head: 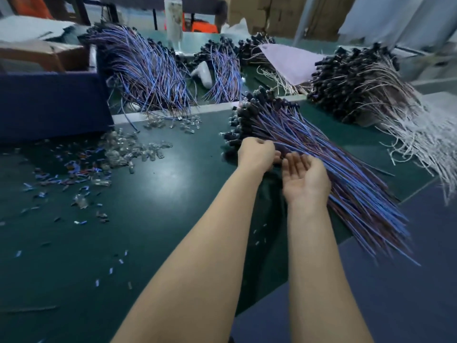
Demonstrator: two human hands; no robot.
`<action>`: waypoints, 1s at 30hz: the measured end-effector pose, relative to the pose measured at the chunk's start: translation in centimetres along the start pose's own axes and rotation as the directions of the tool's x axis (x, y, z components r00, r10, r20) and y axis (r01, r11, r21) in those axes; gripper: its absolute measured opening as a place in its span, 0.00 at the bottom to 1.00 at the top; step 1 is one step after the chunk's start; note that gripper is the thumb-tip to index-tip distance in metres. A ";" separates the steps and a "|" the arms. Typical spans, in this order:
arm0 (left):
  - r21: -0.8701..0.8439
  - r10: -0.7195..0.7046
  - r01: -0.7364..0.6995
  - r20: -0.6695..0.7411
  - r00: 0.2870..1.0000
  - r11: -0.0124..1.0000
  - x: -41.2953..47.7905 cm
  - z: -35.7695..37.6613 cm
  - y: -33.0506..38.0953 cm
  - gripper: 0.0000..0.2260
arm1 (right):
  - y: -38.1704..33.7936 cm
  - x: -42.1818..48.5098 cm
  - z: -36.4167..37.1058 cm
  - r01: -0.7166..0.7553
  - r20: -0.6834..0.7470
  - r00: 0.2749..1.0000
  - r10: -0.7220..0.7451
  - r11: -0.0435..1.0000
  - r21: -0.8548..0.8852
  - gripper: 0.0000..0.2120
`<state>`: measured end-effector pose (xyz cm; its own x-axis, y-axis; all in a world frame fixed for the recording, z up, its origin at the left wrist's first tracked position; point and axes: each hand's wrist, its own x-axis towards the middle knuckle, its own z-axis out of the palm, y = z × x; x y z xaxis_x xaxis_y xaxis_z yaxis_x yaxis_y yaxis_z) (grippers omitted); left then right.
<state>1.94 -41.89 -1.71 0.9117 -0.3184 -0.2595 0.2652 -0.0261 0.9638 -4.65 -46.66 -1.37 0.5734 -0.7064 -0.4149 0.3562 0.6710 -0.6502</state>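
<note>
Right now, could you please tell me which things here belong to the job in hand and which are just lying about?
In hand: nearest blue wire bundle; left hand, curled at it; right hand, open palm up beside it.
Lying about: far blue wire bundles; white wire pile; clear caps; wire scraps; pink sheet; blue box.

Dark green worktable [153,219], blue bin [49,105] at left, cardboard boxes [277,13] behind.
</note>
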 end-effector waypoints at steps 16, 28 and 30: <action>-0.240 0.152 -0.586 -0.827 0.541 0.774 -11.8 -27.3 3.6 0.10 | 19.8 -16.4 11.1 0.489 0.763 0.572 0.300 0.622 -0.612 0.06; -0.240 -0.179 -0.746 -0.970 0.163 0.621 -17.8 -41.0 0.7 0.10 | 32.1 -28.2 12.8 0.975 0.802 0.219 0.555 -0.155 -0.160 0.12; -0.263 -0.217 -0.758 -0.963 0.163 0.597 -18.1 -41.8 0.4 0.09 | 32.7 -29.0 13.0 0.969 0.795 0.234 0.560 -0.201 -0.143 0.12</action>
<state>-1.37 3.49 0.87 0.3932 0.8658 -0.3095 -0.4502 0.4747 0.7562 -0.04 -1.32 -2.29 0.9199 0.3897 0.0447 0.3784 -0.8519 -0.3621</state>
